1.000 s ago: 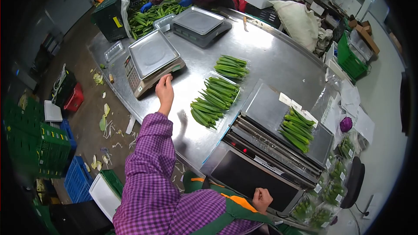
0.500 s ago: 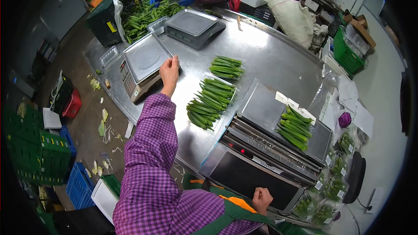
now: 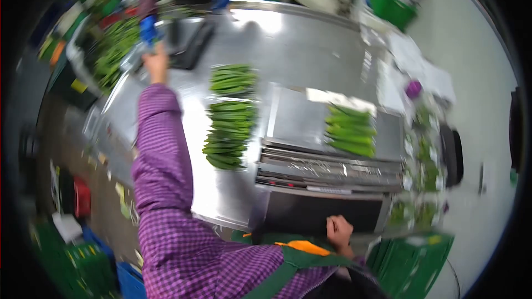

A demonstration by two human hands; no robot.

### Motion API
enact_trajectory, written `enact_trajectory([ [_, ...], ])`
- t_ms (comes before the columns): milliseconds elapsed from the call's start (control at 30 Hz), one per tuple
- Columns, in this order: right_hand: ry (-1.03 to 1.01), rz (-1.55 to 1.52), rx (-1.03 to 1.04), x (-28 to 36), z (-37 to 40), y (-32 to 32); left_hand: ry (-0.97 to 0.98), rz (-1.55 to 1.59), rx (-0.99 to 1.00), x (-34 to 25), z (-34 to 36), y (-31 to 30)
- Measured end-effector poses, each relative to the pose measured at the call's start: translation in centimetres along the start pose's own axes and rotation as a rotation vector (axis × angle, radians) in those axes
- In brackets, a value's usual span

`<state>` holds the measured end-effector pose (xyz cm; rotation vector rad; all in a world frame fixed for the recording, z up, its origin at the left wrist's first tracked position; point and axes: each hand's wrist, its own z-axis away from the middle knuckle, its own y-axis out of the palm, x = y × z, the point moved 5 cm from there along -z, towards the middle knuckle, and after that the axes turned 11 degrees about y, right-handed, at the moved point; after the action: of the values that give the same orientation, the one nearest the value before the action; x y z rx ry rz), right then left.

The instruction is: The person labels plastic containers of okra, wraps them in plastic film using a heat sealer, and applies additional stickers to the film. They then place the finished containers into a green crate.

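My left arm is stretched far across the steel table [image 3: 310,39]. My left hand [image 3: 157,63], blurred by motion, is beside a scale [image 3: 188,44] and close to a co-worker's blue-gloved hand [image 3: 148,30]; its fingers are too smeared to read. Nearer to me lie a small tray of okra [image 3: 233,79] and a longer group of okra [image 3: 228,133]. More okra [image 3: 350,130] rests on the plate of a wrapping machine [image 3: 332,174]. By the machine's front edge, my right hand [image 3: 338,230] is curled into a fist with nothing visible in it.
Loose okra [image 3: 116,50] is heaped at the far left beside a dark crate [image 3: 75,86]. Wrapped packs [image 3: 425,160] line the right side, with a purple cabbage [image 3: 413,89] above them. A green crate [image 3: 413,260] stands at lower right.
My left hand has gone farther out and left, from the near scale toward the co-worker's glove. The view has turned. My right hand remains in a fist by the machine.
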<state>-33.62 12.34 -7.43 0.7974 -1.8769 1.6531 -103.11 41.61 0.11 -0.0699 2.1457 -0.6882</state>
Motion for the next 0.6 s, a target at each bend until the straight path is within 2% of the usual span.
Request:
enact_trajectory([
  [33, 0.016, 0.015, -0.005, 0.3, -0.2, -0.1, -0.006, 0.174, 0.049, 0.0, -0.1, 0.8],
  [67, 0.032, 0.026, -0.004, 0.5, -0.3, -0.4, -0.107, 0.101, 0.103, 4.1, -2.8, 3.2],
  [133, 0.070, 0.009, -0.020, 0.8, -0.5, -0.7, -0.121, 0.058, 0.180, 0.0, -0.7, 1.6],
  [167, 0.089, 0.015, -0.021, 1.0, -0.5, -0.7, -0.103, 0.065, 0.235, 0.6, 0.0, 2.5],
  [267, 0.086, -0.003, -0.025, 0.8, -0.7, -0.8, -0.368, 0.793, 0.213, 4.7, 0.2, 3.2],
  [300, 0.083, -0.008, -0.021, 0.6, -0.6, -0.8, -0.371, 0.787, 0.229, 4.9, 1.3, 3.0],
  [367, 0.080, -0.020, -0.019, 0.4, -0.6, -0.8, -0.480, 0.965, 0.342, 4.6, 3.3, 3.5],
  [433, 0.049, -0.050, 0.004, 0.4, -0.7, -0.8, -0.324, 0.944, 0.581, -3.8, 10.5, 1.4],
  [533, -0.018, -0.067, 0.033, 0.5, -1.0, -0.8, 0.080, 0.685, 0.868, -17.0, 22.8, -0.8],
  [567, -0.024, -0.073, 0.050, 0.5, -1.1, -0.8, 0.141, 0.654, 0.882, -21.4, 26.7, -1.4],
  [600, -0.031, -0.073, 0.057, 0.5, -1.0, -0.8, 0.407, 0.669, 0.894, -23.5, 29.3, 0.0],
])
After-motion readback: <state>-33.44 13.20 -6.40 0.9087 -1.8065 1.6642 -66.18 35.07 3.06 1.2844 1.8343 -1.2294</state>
